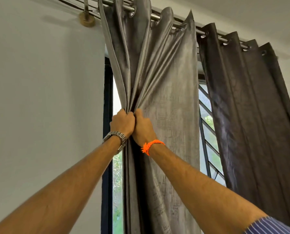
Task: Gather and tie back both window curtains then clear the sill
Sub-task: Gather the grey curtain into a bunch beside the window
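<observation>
The grey curtain (pixel 159 78) hung from the rod (pixel 156 16) with its long axis straight down. Its folds ran together to one point well below the rod, and there both hands gripped it. The left hand (pixel 123 123) was closed round the gathered folds nearest the rod's left end. The right hand (pixel 143 127) touched the left one and pinched the next folds. The two fists were pressed together at one height, straight ahead of the person, with both arms stretched upward, so neither hand was clearly nearer to the cloth.

The ungathered part was a broad flat strip on the right hand's side, below the rod's middle. By judgement, the right hand should reach that way for the rest while the left hand holds the bundle.

Further along the rod the dark curtain (pixel 252 107) hung loose. A narrow gap with the grille (pixel 206 132) showing separated it from the grey one. Below the rod's left end the window frame (pixel 108 115) stood just beside the bundle, so room was small there and larger toward the dark curtain. No tie and no sill were in view.
</observation>
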The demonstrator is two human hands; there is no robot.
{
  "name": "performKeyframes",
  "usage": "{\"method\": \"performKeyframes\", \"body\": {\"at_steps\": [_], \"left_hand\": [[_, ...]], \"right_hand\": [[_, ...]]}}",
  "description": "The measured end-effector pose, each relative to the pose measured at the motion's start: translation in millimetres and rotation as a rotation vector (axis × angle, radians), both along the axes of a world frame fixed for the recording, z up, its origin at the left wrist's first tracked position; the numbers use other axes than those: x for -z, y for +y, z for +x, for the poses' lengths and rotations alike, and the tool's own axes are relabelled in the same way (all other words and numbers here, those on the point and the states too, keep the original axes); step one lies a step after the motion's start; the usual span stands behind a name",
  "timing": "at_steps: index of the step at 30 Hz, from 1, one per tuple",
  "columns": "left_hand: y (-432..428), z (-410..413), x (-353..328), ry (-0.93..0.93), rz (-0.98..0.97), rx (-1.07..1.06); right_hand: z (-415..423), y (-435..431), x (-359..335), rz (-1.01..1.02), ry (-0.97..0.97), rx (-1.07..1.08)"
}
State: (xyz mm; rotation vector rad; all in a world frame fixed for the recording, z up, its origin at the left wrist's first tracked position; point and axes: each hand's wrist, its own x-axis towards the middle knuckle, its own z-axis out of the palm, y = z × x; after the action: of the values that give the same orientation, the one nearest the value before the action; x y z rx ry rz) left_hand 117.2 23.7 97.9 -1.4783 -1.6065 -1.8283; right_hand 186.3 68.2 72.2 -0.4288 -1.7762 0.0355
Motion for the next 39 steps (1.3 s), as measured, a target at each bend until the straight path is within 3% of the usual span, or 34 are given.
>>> {"method": "performKeyframes", "body": {"at_steps": [6, 14, 23, 31, 39], "left_hand": [[-17, -31, -10, -0.107, -0.010, 0.055], [-18, -33, -25, 0.125, -0.164, -0.135], [-3, -18, -29, 0.379, -0.174, -0.319], [20, -24, -11, 0.267, -0.029, -0.291], [43, -6, -10, 0.367, -0.061, -0.355]], "right_hand": [[-37, -13, 2, 0.017, -0.002, -0.032], [-54, -6, 17, -0.013, 0.023, -0.010], [-24, 7, 27, 0.000, -0.030, 0.018], [14, 29, 50, 0.005, 0.095, 0.028], [72, 72, 56, -0.021, 0.229, 0.228]]}}
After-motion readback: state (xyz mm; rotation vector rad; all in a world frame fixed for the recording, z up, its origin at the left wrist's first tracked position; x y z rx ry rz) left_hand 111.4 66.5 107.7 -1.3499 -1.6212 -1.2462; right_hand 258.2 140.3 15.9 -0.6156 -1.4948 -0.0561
